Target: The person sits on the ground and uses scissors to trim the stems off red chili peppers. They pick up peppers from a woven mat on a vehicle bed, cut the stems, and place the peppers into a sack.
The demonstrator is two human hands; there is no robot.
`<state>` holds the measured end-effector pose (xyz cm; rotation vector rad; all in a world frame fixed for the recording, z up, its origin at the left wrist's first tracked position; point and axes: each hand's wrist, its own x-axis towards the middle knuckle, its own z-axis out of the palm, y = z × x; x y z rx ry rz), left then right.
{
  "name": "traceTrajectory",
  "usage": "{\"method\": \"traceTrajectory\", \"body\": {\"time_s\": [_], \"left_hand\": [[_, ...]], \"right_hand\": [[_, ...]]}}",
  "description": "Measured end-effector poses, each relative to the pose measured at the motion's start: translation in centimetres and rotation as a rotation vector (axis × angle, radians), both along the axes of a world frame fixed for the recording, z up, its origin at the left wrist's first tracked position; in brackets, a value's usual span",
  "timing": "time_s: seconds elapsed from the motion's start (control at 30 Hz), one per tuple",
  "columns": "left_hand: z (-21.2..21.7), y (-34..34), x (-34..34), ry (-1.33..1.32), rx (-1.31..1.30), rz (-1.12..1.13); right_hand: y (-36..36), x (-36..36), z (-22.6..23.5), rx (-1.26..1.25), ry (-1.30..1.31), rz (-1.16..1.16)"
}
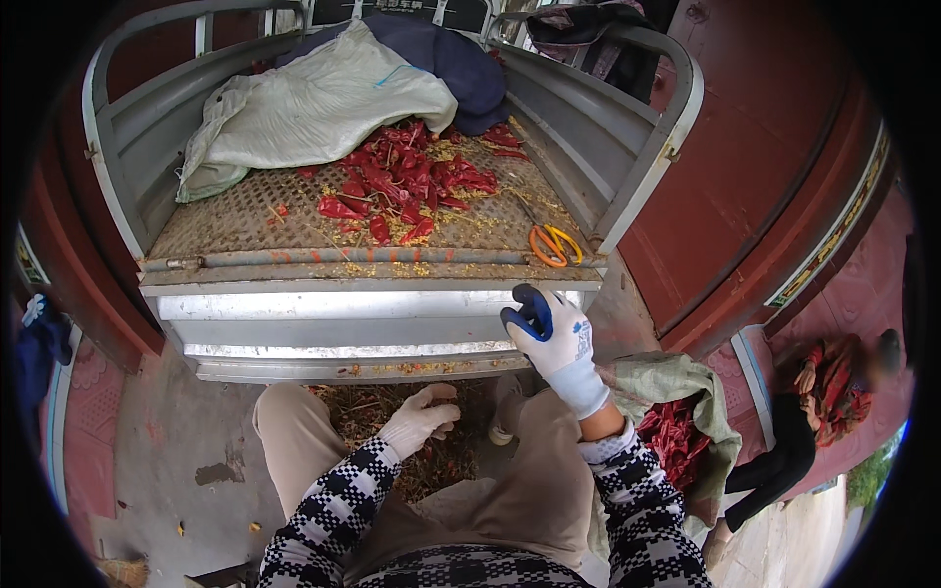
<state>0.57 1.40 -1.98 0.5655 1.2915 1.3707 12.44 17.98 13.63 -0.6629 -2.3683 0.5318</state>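
My right hand [557,343], in a white glove with blue palm and fingertips, is raised before the truck bed's rear edge. Its fingers and thumb curve with a gap between them, and nothing shows in it. Just beyond lie scissors [555,245] with orange and yellow handles. My left hand [420,421], in a plain whitish glove, hovers between my knees with loosely bent fingers and nothing visible in it. Below it is a heap of dry stems and scraps [368,407]. On the bed lies a pile of dried red chili peppers [397,181] among scattered yellow seeds.
A whitish woven sack [294,113] and dark blue cloth [456,69] cover the bed's front. Metal side walls [588,118] flank it. Beside my right leg stands an open pale green sack [720,431] of red chilies. Another person [833,392] sits at the right.
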Motion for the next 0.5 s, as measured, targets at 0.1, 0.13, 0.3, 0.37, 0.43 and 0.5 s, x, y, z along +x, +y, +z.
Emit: {"method": "traceTrajectory", "body": {"time_s": [0.1, 0.13, 0.3, 0.37, 0.43, 0.5], "left_hand": [[-0.2, -0.9, -1.2, 0.135, 0.039, 0.019], [-0.2, -1.2, -1.6, 0.148, 0.040, 0.037], [-0.3, -1.4, -2.7, 0.280, 0.053, 0.050], [-0.9, -1.5, -2.9, 0.405, 0.050, 0.031], [-0.6, -1.4, -3.2, 0.422, 0.020, -0.009], [0.0, -1.6, -3.2, 0.444, 0.025, -0.002]], "right_hand": [[-0.1, -9.2, 0.5, 0.211, -0.084, 0.025], [0.5, -11.7, 0.2, 0.338, -0.119, 0.004], [4.9, -18.7, 1.1, 0.364, -0.474, -0.080], [6.3, -20.0, 0.4, 0.401, -0.524, -0.024], [7.0, -20.7, 0.1, 0.425, -0.580, 0.037], [7.3, -20.5, 0.1, 0.406, -0.524, 0.022]]}}
